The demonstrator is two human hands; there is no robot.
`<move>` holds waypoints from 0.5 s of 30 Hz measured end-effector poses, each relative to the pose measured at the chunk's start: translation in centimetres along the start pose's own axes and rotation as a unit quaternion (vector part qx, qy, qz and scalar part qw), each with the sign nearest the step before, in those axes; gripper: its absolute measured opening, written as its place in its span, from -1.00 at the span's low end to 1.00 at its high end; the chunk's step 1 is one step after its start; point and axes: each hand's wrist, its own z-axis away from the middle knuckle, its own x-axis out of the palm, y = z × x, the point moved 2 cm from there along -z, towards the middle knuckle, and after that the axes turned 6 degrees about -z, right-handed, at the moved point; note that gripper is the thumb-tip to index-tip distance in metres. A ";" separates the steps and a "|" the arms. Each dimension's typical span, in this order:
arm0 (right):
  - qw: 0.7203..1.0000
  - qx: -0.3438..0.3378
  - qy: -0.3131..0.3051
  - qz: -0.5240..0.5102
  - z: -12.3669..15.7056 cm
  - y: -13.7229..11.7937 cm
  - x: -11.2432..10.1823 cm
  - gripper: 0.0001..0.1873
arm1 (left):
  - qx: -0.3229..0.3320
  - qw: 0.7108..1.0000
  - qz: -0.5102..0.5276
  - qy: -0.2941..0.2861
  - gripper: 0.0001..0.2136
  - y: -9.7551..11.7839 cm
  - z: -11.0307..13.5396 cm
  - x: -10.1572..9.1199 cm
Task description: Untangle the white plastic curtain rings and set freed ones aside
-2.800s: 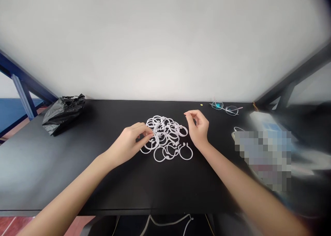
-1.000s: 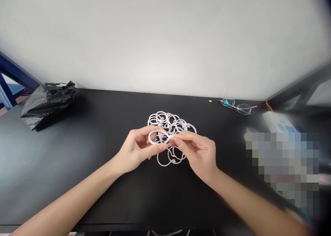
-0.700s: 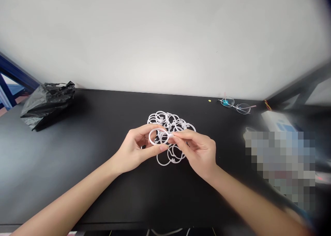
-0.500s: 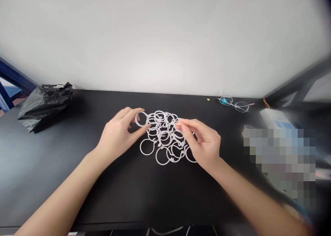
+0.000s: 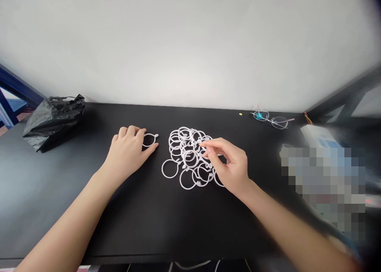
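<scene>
White, a lone ring (image 5: 156,136) lies on the bench (image 5: 178,224) at ten o'clock from the ring pile (image 5: 189,150), its tab seemingly fastened. The left hand (image 5: 126,149) has fingers spread around it; whether they grip, I cannot tell. The right hand (image 5: 230,161), fingers loosely curled, overhangs the pile's three-o'clock side, pinching uncertain. Apparently one ring is separated; many remain.

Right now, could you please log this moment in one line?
left hand: at separate white ring | right hand: at ring pile | both grips: unclear | glasses: near wall
</scene>
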 end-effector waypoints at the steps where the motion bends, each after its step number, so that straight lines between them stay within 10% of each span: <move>1: 1.000 0.000 0.001 0.001 0.0 0.0 0.0 -0.80 | 0.002 0.999 0.033 0.014 -0.61 0.2 -0.1 -0.4; 4: 1.000 -0.005 0.002 0.005 0.0 -0.1 0.1 -0.80 | 0.052 0.984 0.166 0.036 -0.67 1.6 0.0 -1.8; 9: 1.000 0.003 0.002 0.010 0.0 -0.1 0.1 -0.81 | 0.227 0.923 0.281 -0.135 -0.46 4.2 1.5 -2.6; 15: 1.000 0.020 0.001 -0.009 0.1 -0.1 0.1 -0.82 | 0.224 0.916 0.273 -0.191 -0.63 4.5 2.2 -1.8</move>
